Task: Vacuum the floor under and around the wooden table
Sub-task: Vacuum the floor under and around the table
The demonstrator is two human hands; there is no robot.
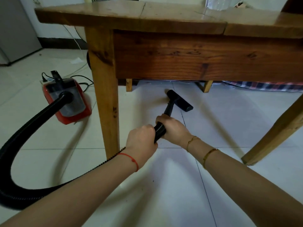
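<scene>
The black, bar-shaped nozzle point(180, 100) lay flat on the pale glossy tiled floor point(229, 115) under the wooden table point(164, 18), its long axis running far-left to near-right. Its smooth tube pointed back toward the person. Both the left hand point(141, 139) and right hand point(173, 126) held fingers curled round the ribbed black hose point(24, 128), which looped left to the red canister point(67, 99).

grey cabinet point(16, 30), striped cloth point(262, 86), power strip point(45, 80)

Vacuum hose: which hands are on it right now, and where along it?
Both. The left hand and right hand grip the black hose side by side at its nozzle end, just behind the floor head.
</scene>
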